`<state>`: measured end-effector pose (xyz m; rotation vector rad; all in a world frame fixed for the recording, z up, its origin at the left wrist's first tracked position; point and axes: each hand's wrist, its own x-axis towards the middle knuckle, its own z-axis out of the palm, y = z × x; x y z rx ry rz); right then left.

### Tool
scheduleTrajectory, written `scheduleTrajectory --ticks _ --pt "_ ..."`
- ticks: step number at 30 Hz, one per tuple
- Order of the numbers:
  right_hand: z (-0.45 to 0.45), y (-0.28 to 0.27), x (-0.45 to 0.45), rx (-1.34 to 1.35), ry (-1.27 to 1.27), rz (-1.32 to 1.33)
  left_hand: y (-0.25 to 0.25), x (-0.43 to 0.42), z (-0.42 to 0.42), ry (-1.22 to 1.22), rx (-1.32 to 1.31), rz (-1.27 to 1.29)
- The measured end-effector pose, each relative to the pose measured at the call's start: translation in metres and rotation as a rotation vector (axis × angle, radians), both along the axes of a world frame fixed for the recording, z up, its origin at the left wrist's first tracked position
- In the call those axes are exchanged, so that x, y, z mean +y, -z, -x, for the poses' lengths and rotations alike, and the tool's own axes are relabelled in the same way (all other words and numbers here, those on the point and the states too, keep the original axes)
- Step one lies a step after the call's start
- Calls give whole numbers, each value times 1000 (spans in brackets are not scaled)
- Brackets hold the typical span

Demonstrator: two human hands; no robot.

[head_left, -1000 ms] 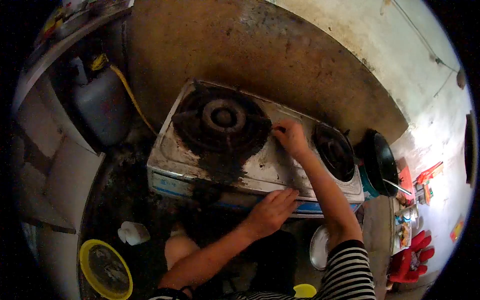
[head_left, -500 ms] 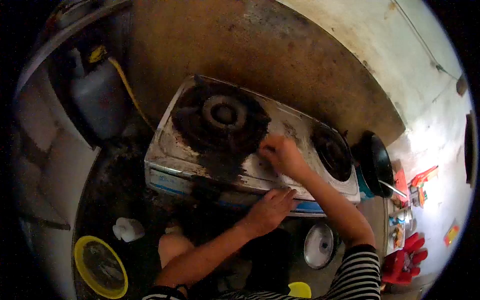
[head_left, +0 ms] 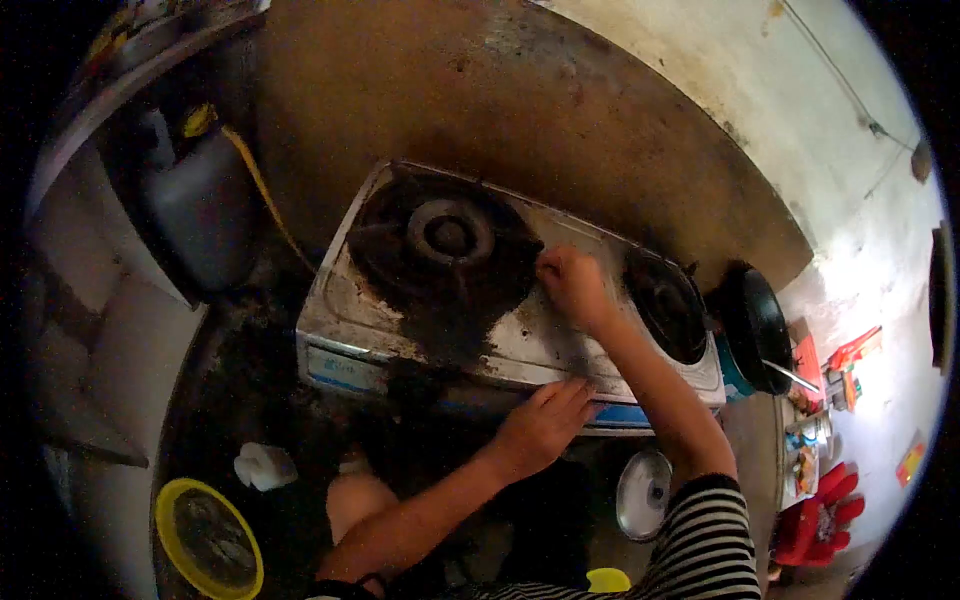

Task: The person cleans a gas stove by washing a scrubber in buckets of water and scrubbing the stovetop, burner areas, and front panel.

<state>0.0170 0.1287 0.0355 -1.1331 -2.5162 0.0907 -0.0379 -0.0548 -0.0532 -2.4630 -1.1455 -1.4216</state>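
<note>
A grimy two-burner gas stove [head_left: 335, 305] stands against the stained wall. My right hand [head_left: 577, 285] is over its metal top, between the burners, close to the sooty left burner [head_left: 450, 236]. Its fingers are pinched together, and whatever they hold is too small to make out. On the stove's front edge rests my left hand [head_left: 540, 425], fingers extended and lying flat, with nothing visible in it. The right burner [head_left: 665, 305] lies just beyond my right forearm.
A gas cylinder [head_left: 205, 215] with a yellow hose is at the left. Right of the stove sits a black wok [head_left: 755, 325]. On the floor are a yellow-rimmed basin [head_left: 168, 540], a white container [head_left: 265, 467] and a round metal lid [head_left: 643, 495].
My right hand moved toward the stove's front half a second ago and is now back beside the left burner. My left hand has stayed on the front edge. The view shifted slightly.
</note>
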Motion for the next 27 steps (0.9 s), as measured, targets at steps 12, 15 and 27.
scheduleTrajectory --ticks 12,15,27 --pt "-5 6 -50 173 -274 29 5 -4 -1 14 5 34" --pt "-4 -9 -24 100 -89 123 -1 -4 1 39 10 40" --pt "-14 5 0 7 58 -13 0 -3 0 36 1 33"
